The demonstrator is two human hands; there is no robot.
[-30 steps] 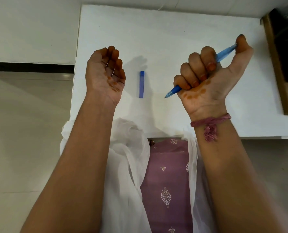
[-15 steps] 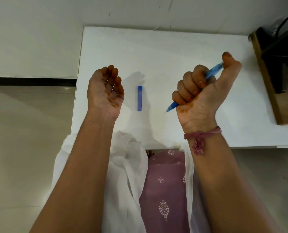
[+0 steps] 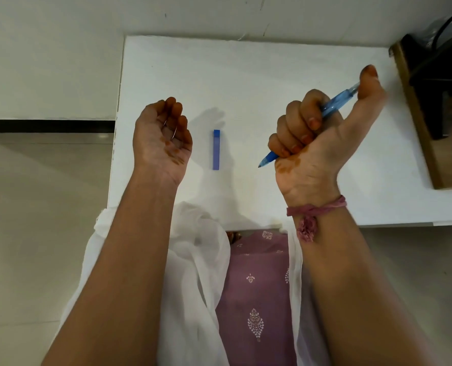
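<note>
Above the table [image 3: 272, 75], one pen [image 3: 325, 109] sits clenched in her right hand [image 3: 317, 143]; left hand [image 3: 161, 143] loosely curled, empty, beside one cap [image 3: 216, 150]

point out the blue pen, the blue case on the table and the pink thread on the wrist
blue pen [image 3: 339, 99]: head view, upper barrel
blue case [image 3: 216, 150]: head view, middle of its length
pink thread [image 3: 316, 207]: head view, band across the wrist

The right hand [image 3: 315, 147] hid from us the middle of the pen [image 3: 337, 102]; the frame edge cut the desk [image 3: 272, 64].
</note>
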